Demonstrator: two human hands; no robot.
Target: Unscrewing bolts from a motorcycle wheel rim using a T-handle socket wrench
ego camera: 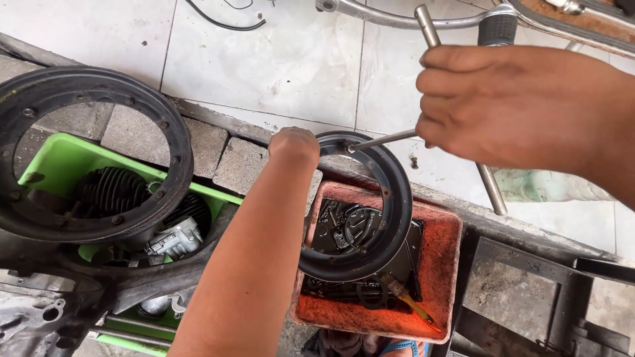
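Black metal wheel rim (390,218) stands tilted over an orange tray (443,264) of dark oily liquid. Left hand (293,147) grips the rim's top edge, fingers curled tight. Right hand (503,106), fist closed around a T-handle wrench (387,139), meets a rim bolt; keeping the shaft square should prevent slipping.
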